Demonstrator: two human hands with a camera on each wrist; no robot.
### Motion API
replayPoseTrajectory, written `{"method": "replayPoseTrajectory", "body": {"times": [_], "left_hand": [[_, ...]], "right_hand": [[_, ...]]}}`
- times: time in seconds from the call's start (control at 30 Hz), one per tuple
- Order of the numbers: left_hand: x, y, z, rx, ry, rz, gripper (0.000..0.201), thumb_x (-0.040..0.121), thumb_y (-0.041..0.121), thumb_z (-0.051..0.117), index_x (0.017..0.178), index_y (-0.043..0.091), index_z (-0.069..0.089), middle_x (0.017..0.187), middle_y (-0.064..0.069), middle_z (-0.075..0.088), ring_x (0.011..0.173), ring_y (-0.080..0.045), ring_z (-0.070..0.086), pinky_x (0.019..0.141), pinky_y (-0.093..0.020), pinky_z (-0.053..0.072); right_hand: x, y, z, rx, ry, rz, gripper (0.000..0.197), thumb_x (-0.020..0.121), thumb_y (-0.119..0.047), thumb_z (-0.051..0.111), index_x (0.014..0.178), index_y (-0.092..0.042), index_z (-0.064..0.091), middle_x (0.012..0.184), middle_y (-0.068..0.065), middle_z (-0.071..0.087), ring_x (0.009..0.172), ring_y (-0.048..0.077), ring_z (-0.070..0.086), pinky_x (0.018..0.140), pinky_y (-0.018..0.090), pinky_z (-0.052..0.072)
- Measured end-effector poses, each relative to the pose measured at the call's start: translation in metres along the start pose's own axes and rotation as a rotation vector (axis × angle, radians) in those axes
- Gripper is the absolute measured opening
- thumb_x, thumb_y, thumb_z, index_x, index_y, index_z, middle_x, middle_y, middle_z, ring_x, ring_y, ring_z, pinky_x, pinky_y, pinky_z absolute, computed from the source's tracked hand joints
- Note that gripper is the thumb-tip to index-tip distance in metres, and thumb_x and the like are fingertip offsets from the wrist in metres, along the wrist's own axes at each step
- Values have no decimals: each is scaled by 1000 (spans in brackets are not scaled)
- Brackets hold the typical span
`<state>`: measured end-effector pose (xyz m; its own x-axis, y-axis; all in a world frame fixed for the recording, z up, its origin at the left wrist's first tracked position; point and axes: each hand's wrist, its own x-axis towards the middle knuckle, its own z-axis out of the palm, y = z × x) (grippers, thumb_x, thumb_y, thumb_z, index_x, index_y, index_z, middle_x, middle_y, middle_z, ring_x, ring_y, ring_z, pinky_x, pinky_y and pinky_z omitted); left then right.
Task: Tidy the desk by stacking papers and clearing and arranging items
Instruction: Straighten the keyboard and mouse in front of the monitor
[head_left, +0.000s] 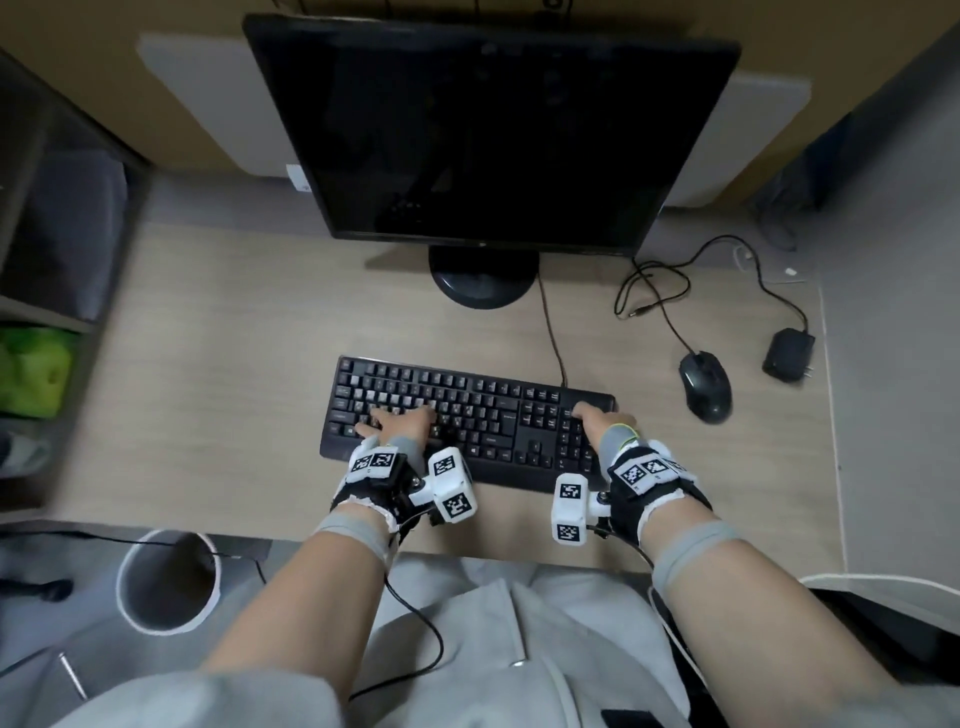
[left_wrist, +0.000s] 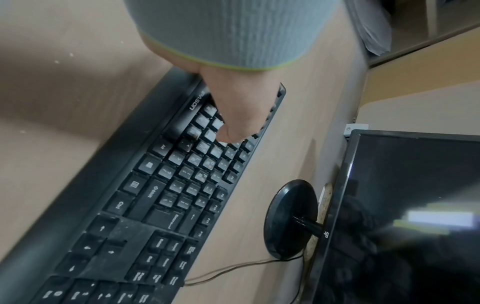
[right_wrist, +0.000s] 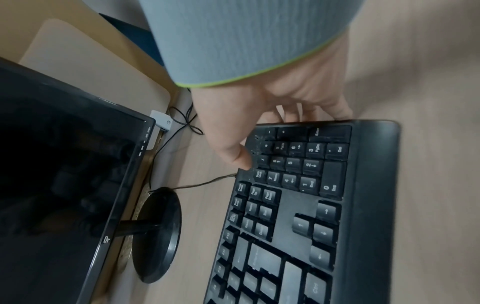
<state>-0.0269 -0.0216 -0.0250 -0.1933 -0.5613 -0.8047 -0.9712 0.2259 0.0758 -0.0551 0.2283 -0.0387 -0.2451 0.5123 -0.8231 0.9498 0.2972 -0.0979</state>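
While both our hands sit on the black keyboard (head_left: 470, 418), it lies flat on the wooden desk (head_left: 208, 364), at six o'clock from the monitor (head_left: 488, 135) and its round stand (head_left: 483, 278). Our left hand (head_left: 400, 422) rests palm-down over the letter keys at the keyboard's nine o'clock end, fingers spread and fairly straight, grasping nothing; the left wrist view shows the thumb (left_wrist: 231, 133) touching the keys. Our right hand (head_left: 602, 415) takes hold of the three o'clock end: in the right wrist view the thumb (right_wrist: 240, 158) presses the top edge beside the number pad while the fingers (right_wrist: 335, 107) curl over the keyboard's end. A black mouse (head_left: 705, 385) lies near the keyboard at three o'clock, apart from it, with a black charger (head_left: 787, 355) further out and a loose cable (head_left: 654, 291) looping at one o'clock. A white bin (head_left: 169, 579) stands below the desk edge at seven o'clock.
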Motion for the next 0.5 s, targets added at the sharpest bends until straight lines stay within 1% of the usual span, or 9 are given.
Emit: {"method": "replayPoseTrajectory", "body": {"times": [0.07, 0.1, 0.13, 0.2, 0.23, 0.33, 0.4, 0.5], "left_hand": [[-4, -9, -6, -9, -29, -9, 99, 79, 42, 61, 156, 25, 1, 162, -5, -6, 147, -38, 6, 117, -49, 11], [-5, -11, -6, -11, -29, -4, 99, 78, 41, 60, 156, 24, 1, 162, -5, -6, 147, -38, 8, 117, -49, 12], [-7, -13, -6, -9, -26, -1, 100, 77, 42, 59, 156, 24, 0, 162, -5, -7, 147, -38, 8, 117, -49, 12], [-9, -13, -9, -33, -34, 2, 100, 80, 43, 60, 156, 24, -1, 162, -5, -8, 148, -36, 4, 117, -49, 10], [-8, -13, -10, -41, -48, 3, 100, 81, 44, 61, 156, 24, -2, 163, -5, -9, 148, -36, 1, 118, -49, 8], [-2, -16, -10, -37, -57, -3, 101, 78, 42, 60, 156, 24, 0, 162, -5, -9, 148, -37, 2, 118, -51, 10], [-2, -18, -9, -43, -50, -3, 99, 79, 41, 61, 156, 22, 1, 162, -6, -7, 148, -38, 5, 118, -50, 11], [0, -12, -9, -38, -54, -13, 96, 83, 43, 60, 156, 22, 1, 162, -7, -5, 148, -36, 2, 117, -50, 9]], "right_hand": [[-5, -1, 6, 30, -9, -26, 82, 56, -47, 71, 123, -2, 54, 117, 17, 63, 102, 38, 62, 92, 44, 51], [1, -2, 8, 37, -21, -35, 82, 53, -49, 70, 119, -3, 58, 113, 17, 64, 98, 37, 64, 91, 44, 52], [7, -2, 10, 31, -41, -42, 84, 47, -52, 68, 116, -5, 60, 110, 16, 66, 96, 36, 64, 91, 43, 52], [23, -3, 15, 11, -55, -50, 91, 35, -55, 64, 113, -7, 64, 106, 15, 69, 93, 35, 66, 92, 43, 52], [23, -4, 14, 9, -61, -46, 90, 36, -55, 64, 112, -7, 65, 105, 14, 70, 93, 35, 67, 92, 42, 52], [-1, -9, 8, -18, -82, -79, 73, 59, -52, 66, 116, -7, 61, 110, 15, 68, 98, 35, 64, 89, 39, 50], [-10, -12, 4, -20, -72, -103, 72, 62, -51, 65, 118, -7, 60, 112, 15, 67, 100, 36, 63, 91, 40, 50], [-13, -18, 1, -25, -85, -131, 66, 64, -51, 65, 114, -8, 61, 109, 14, 67, 98, 35, 64, 94, 42, 50]]}}
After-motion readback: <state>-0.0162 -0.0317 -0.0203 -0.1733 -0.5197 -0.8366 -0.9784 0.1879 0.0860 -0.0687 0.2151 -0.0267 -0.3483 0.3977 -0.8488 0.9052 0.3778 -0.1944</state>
